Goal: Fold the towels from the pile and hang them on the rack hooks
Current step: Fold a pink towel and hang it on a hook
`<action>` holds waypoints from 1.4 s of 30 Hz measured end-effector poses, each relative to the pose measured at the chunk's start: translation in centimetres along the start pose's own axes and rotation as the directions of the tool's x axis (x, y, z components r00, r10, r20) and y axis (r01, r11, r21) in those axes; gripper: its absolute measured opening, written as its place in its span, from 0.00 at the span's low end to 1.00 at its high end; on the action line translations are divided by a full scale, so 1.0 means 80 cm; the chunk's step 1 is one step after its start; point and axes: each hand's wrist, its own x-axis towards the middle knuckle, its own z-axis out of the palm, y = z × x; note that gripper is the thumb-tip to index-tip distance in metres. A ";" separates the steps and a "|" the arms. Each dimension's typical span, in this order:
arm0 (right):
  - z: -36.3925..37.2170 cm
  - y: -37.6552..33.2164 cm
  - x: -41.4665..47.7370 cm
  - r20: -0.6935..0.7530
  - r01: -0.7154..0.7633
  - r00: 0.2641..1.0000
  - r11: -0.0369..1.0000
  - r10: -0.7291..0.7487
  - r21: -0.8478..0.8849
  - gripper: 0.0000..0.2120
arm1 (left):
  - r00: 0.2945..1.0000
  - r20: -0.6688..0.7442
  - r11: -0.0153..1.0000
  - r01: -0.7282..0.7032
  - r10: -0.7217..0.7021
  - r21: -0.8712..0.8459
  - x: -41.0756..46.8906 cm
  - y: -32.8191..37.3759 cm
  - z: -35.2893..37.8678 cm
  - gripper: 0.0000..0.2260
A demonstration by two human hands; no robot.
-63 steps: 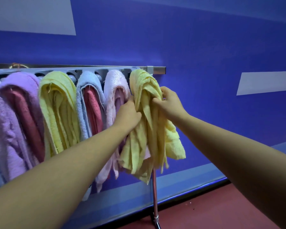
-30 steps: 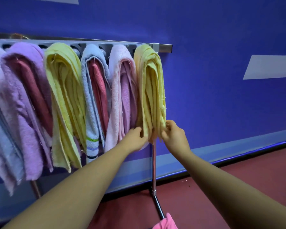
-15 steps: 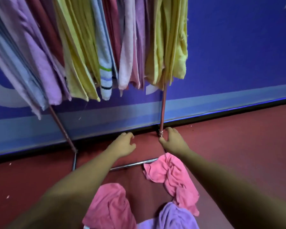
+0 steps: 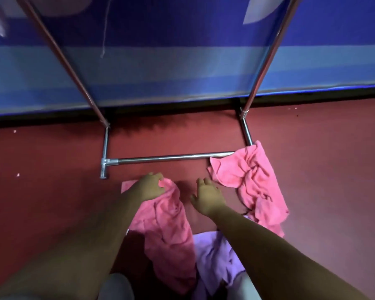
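Both hands reach down toward the floor. The left hand (image 4: 149, 187) curls its fingers onto the top edge of a long crumpled pink cloth towel (image 4: 167, 232). The right hand (image 4: 207, 197), fingers loosely spread, is over bare floor and holds nothing. A blue wall with a paler blue band (image 4: 182, 68) runs across the top of the view from 9 to 3 o'clock. Below it lies the dark red floor (image 4: 325, 169). A shiny metal tube rack base (image 4: 171, 157) stands at the centre, its two uprights slanting off toward 11 and 1 o'clock. At 3 o'clock from the right hand, a second bunched pink towel (image 4: 251, 182) lies across the base's right corner. At 6 o'clock, between the forearms, a rumpled lilac towel (image 4: 212, 256) touches the long pink one.
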 end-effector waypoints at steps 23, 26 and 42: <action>0.056 -0.025 0.014 0.135 -0.157 0.987 0.666 0.085 0.729 0.14 | 0.978 0.099 0.832 0.207 -0.182 -0.515 0.001 -0.019 0.007 0.09; -0.019 -0.042 -0.012 0.015 -0.038 0.999 0.629 0.042 0.777 0.10 | 0.993 0.012 0.746 0.098 -0.119 -0.659 -0.032 0.017 -0.053 0.09; -0.275 -0.143 -0.289 -0.588 0.499 0.809 0.511 0.014 0.700 0.11 | 0.705 -0.673 0.566 -0.656 0.223 -0.500 -0.343 0.167 -0.218 0.06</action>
